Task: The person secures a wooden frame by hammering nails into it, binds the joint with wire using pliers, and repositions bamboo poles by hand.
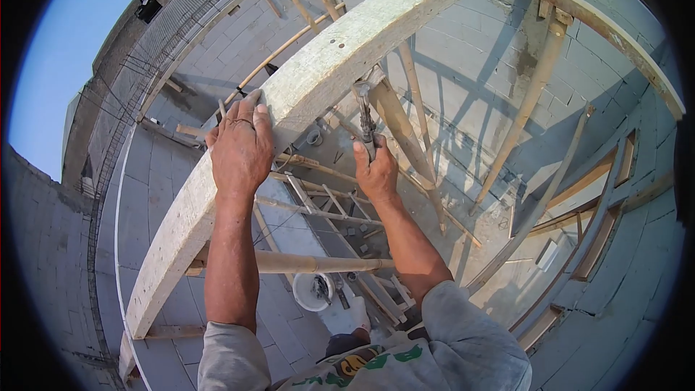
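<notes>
A thick, pale curved beam point(376, 11) sweeps from the lower left to the top of the head view. My left hand point(242, 143) lies on the beam, fingers stretched out along its upper face toward the far edge. In my right hand point(377, 169) is a hammer point(367, 119), its dark grip wrapped by my fingers and its metal head pointing up. The hammer head is close beneath the beam's lower edge, beside the top of a wooden post point(402, 123).
Bamboo and timber props point(532, 108) stand below, and a horizontal pole point(289, 262) crosses under the beam. Far down is a white bucket point(313, 307) with dark contents. Grey block walls point(463, 36) curve around, with steel mesh point(192, 25) at upper left. Another curved timber point(608, 25) spans the right.
</notes>
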Available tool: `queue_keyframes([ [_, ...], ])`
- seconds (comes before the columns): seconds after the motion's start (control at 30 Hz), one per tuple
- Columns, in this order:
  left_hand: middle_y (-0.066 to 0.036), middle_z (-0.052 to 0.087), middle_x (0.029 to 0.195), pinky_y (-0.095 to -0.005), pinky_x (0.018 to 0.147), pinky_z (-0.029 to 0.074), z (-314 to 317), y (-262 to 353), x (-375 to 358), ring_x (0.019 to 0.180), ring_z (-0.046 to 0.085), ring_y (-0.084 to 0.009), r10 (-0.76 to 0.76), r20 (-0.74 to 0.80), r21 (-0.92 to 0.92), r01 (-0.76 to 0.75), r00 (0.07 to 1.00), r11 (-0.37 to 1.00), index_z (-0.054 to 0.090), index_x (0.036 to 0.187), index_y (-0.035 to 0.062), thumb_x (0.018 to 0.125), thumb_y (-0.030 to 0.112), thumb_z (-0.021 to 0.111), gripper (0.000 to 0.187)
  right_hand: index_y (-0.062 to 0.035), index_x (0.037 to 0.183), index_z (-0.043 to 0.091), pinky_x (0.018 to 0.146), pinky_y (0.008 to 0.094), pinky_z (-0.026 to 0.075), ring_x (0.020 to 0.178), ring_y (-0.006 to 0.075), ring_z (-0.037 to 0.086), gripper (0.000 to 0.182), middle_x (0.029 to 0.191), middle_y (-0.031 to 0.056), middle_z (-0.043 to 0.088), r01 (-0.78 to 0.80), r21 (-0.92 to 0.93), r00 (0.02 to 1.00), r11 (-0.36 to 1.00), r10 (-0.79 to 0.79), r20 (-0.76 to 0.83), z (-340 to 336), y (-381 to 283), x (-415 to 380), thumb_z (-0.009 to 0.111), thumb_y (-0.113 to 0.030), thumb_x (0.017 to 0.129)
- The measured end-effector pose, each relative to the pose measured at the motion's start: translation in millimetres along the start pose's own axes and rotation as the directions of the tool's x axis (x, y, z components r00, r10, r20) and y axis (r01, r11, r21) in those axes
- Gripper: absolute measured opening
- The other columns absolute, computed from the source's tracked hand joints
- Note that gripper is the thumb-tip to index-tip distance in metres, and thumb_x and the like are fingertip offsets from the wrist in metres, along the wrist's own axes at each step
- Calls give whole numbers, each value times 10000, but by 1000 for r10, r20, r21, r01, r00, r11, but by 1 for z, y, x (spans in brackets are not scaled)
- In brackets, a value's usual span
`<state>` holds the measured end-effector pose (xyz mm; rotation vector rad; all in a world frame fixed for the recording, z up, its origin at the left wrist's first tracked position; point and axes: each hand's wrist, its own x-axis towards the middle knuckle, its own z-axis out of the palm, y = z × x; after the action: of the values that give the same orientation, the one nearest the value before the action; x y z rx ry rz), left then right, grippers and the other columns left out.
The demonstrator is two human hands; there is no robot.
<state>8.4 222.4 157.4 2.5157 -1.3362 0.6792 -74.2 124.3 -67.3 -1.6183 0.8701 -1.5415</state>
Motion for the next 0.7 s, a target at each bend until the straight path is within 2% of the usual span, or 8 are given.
queue_keyframes([
  [0.03,-152,533,1298,-455,1073,246,0,0,0,1242,466,-306,-10,3,-1,10,1000,1000,511,1302,120,972,338,323,438,-16,1024,557,633,446,492,744,416,617,370,832,200,631,-18,3,996,1000,17,83,-7,-1,-1,596,-356,884],
  [0.13,-150,531,1302,-457,1077,245,0,0,3,1254,458,-301,-32,2,1,32,999,999,520,1298,119,970,345,323,445,-5,1031,558,637,446,492,749,425,615,387,834,214,632,95,79,995,992,-96,12,-18,-6,-10,599,-361,883],
  [0.27,-157,516,1320,-462,1078,252,-1,3,2,1269,446,-295,-44,1,-1,44,999,999,522,1302,121,965,355,328,454,-8,946,550,648,448,460,721,430,589,397,730,188,603,-78,61,994,995,73,75,-18,-1,-4,586,-399,891],
  [0.43,-161,498,1339,-458,1082,248,2,-2,3,1273,440,-297,-42,13,4,42,999,999,516,1306,137,963,362,331,450,19,970,565,623,438,491,719,398,622,414,785,206,637,-382,126,915,916,356,188,-31,19,-31,582,-386,885],
  [0.47,-162,496,1341,-456,1082,247,2,-2,3,1273,439,-297,-37,8,0,37,999,999,516,1305,140,962,363,333,448,26,950,566,600,426,495,681,377,633,398,767,197,639,-459,166,883,873,427,195,-32,27,-43,588,-367,884],
  [0.53,-162,500,1338,-457,1081,247,3,-2,3,1273,437,-299,-39,3,-28,39,999,999,520,1300,143,960,363,339,443,18,874,551,453,284,453,508,147,585,269,626,79,570,-831,192,554,522,748,366,-65,23,-74,579,-249,898],
  [0.6,-162,504,1333,-459,1077,251,1,-1,4,1271,437,-301,-34,-5,-34,34,999,999,523,1295,144,958,363,347,440,31,873,566,452,306,456,489,177,580,249,628,92,582,-896,126,436,425,793,426,-88,37,-112,580,-217,883],
  [0.7,-160,512,1325,-460,1067,263,-1,0,1,1261,443,-302,-32,-10,-34,31,999,999,526,1291,142,953,364,358,438,27,825,627,443,342,463,493,212,593,205,639,130,615,-867,-191,360,461,842,401,-122,57,-184,600,-176,837],
])
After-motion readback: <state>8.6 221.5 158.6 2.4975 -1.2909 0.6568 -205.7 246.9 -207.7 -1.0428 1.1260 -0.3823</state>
